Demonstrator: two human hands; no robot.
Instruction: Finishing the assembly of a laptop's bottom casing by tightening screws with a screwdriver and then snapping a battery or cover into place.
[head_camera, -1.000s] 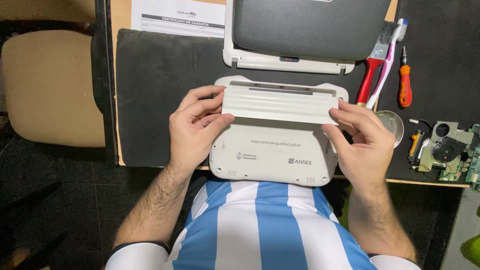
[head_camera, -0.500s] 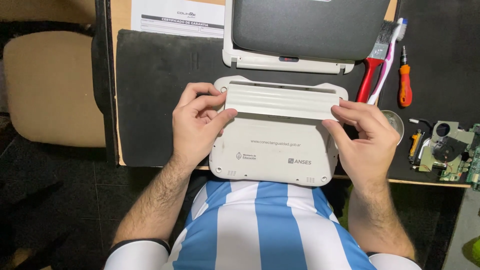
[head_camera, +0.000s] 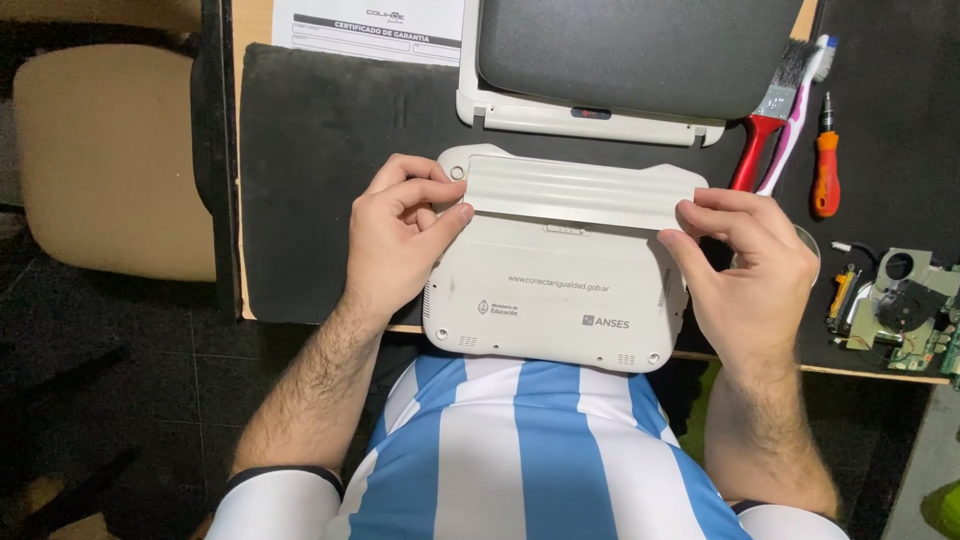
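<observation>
A small white laptop (head_camera: 555, 300) lies upside down at the desk's near edge, its underside up. Across its far end sits a long white ribbed battery pack (head_camera: 580, 190). My left hand (head_camera: 400, 235) pinches the pack's left end with thumb and fingers. My right hand (head_camera: 750, 265) grips its right end the same way. Both hands rest partly on the laptop's base.
A black mat (head_camera: 330, 150) covers the desk. Behind the laptop lies a second device with a dark grey lid (head_camera: 630, 50). A printed sheet (head_camera: 370, 25) lies far left. Red brush (head_camera: 765, 125), orange screwdriver (head_camera: 825, 165) and loose circuit parts (head_camera: 900, 300) sit right. A beige chair (head_camera: 105, 155) stands left.
The hands and the battery pack stay almost where they were. My fingers have shifted slightly along the pack's ends.
</observation>
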